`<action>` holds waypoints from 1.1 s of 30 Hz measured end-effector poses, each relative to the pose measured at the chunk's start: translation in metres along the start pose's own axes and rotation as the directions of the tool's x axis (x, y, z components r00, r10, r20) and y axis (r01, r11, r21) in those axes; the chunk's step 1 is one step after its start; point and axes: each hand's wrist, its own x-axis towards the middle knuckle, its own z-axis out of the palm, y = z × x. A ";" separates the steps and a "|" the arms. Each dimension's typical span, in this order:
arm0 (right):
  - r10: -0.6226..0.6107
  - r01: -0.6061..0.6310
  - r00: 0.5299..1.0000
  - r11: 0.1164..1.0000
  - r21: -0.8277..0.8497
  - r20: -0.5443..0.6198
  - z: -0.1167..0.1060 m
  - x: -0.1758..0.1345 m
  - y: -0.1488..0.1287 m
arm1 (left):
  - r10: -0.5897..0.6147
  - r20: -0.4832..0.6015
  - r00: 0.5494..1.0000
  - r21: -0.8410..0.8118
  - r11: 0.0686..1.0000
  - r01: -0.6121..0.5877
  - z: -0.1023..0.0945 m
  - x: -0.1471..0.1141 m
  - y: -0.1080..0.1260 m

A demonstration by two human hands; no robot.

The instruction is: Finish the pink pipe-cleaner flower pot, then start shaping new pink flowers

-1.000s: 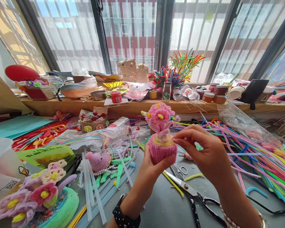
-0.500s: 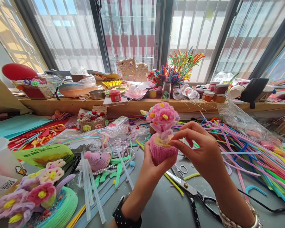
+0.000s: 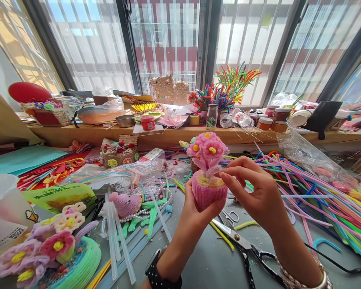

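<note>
My left hand (image 3: 192, 220) is wrapped around a small pink ribbed pot (image 3: 208, 193), holding it upright above the table. Out of its yellowish top rises a bunch of fuzzy pink flowers (image 3: 207, 145) with yellow centres and pink leaves. My right hand (image 3: 254, 188) is at the pot's right rim, close to the stems, thumb and forefinger pinched together. Whatever those fingertips hold, if anything, is too small to make out. Below the hands lie large scissors (image 3: 237, 237) with dark handles, partly open, and a smaller pair (image 3: 231, 216) behind them.
Many coloured pipe cleaners (image 3: 321, 200) cover the right side. Translucent glue sticks (image 3: 124, 249), a pink crocheted piece (image 3: 126, 204) and a fuzzy flower arrangement (image 3: 58, 245) on a green base lie to the left. Behind stands a ledge (image 3: 174, 136) with jars, a glass bottle (image 3: 211, 116) and bowls.
My right fingertips have shifted slightly up and right along the pot's rim, showing more of its yellowish top. My left hand still holds the pot; the whole view has shifted a little.
</note>
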 end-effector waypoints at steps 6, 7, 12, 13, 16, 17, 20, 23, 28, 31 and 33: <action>-0.018 0.018 0.999 1.000 0.003 0.033 -0.003 0.000 -0.002 | -0.009 0.002 1.000 -0.001 1.000 0.009 -0.002 0.001 0.000; -0.018 0.018 0.999 1.000 -0.003 0.036 -0.003 0.000 -0.002 | -0.021 0.003 1.000 0.000 1.000 0.021 -0.002 0.001 0.001; -0.021 0.021 1.000 1.000 0.001 0.016 -0.003 -0.001 -0.001 | 0.000 0.002 1.000 0.017 1.000 0.000 -0.003 0.001 0.002; -0.031 0.031 0.999 1.000 0.002 0.025 -0.002 -0.001 0.000 | 0.007 -0.001 1.000 0.021 1.000 -0.007 -0.003 0.001 0.001; -0.047 0.047 0.999 0.999 -0.024 0.027 -0.001 -0.001 0.000 | 0.004 0.002 1.000 0.025 1.000 -0.004 -0.003 0.001 0.001; -0.039 0.039 0.999 0.999 -0.035 0.012 -0.001 -0.001 0.000 | 0.000 0.002 1.000 0.025 1.000 0.000 -0.003 0.001 0.000; 0.001 -0.003 0.999 0.999 -0.044 -0.042 -0.001 0.000 0.000 | 0.007 -0.021 1.000 0.038 0.999 -0.006 -0.003 0.002 0.000; 0.036 -0.038 0.997 0.999 -0.030 -0.067 -0.001 0.001 0.000 | 0.009 -0.056 0.998 0.059 0.998 -0.005 -0.004 0.003 -0.001; 0.132 -0.131 0.990 0.991 0.011 -0.053 0.000 0.001 0.000 | -0.034 -0.101 0.994 0.074 0.996 0.042 -0.009 0.007 0.001; 0.078 -0.079 0.997 0.994 -0.072 -0.015 -0.003 -0.004 0.004 | -0.007 -0.132 0.991 0.106 0.994 0.021 -0.012 0.010 0.003; 0.083 -0.085 0.996 0.986 -0.141 -0.017 -0.012 -0.012 0.007 | -0.009 -0.146 0.989 0.107 0.994 0.025 -0.012 0.011 0.005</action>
